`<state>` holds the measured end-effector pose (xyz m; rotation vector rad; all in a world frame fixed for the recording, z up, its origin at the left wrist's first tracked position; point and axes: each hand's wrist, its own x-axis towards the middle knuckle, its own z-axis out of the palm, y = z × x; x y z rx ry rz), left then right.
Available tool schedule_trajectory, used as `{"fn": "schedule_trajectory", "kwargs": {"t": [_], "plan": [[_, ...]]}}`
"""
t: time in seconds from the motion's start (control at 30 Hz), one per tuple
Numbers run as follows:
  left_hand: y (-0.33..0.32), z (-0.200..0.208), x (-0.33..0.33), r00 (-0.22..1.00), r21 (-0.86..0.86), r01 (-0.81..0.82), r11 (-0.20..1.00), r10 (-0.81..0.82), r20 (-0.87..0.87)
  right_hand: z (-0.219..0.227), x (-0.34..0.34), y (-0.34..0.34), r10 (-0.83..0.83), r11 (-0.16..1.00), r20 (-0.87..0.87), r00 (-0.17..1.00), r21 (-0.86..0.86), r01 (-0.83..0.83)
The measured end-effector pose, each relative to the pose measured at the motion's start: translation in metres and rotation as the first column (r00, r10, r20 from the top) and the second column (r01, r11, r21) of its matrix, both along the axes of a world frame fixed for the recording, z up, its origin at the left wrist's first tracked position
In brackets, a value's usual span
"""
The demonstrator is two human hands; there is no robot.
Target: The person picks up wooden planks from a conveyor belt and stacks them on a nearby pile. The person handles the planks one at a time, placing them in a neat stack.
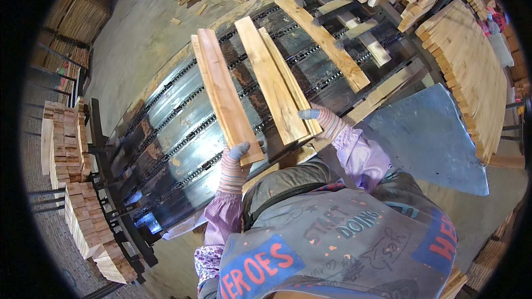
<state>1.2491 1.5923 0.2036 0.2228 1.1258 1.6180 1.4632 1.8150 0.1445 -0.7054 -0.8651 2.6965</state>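
Left pair of boards [226, 91]: two planks, one on the other and slightly offset, extending across the chain table [206, 137] with their near ends by its near edge. Whether the far ends rest or are raised cannot be told.
Left hand [237, 158]: grip closed on the near end of this pair, at its left edge; the underside of the hold is hidden.
Right pair of boards [269, 80]: similarly overlapped, to the right of the first and apart from it, near ends also toward the near edge.
Right hand [320, 117]: grip closed on the right edge of this pair, close to its near end.
Loose board [324, 44]: lies untouched toward the table's right end, beside short offcuts [374, 50] near the far right corner.
Handling: judged stiff and moderately heavy in pairs, not fragile; the smooth faces may slide on each other, and the edges may splinter.
Hold points: both long edges, pinching the two planks together; mid-length would balance better than the ends.
Gloves: fabric with striped cuffs, judged adequate against splinters.
Writing: bold printed lettering and coloured patches on the grey apron [332, 243]; no marking legible on the held boards.
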Motion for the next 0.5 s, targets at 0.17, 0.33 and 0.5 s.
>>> {"fn": "schedule_trajectory", "kwargs": {"t": [0.17, 0.33, 0.5], "plan": [[0.009, 0.002, 0.022, 1.0, -0.012, -0.002, 1.0, 0.002, 0.026, 0.002, -0.023, -0.028, 0.062, 0.995, -0.068, 0.996, -0.076, -0.067], [0.007, 0.002, 0.015, 1.0, -0.077, -0.012, 0.997, 0.01, -0.024, 0.008, -0.04, -0.031, 0.103, 0.993, -0.075, 0.992, -0.052, -0.107], [0.006, 0.006, 0.016, 0.961, -0.076, 0.02, 0.997, -0.04, -0.272, 0.022, -0.059, -0.04, 0.138, 0.931, 0.043, 0.99, 0.337, -0.144]]}}
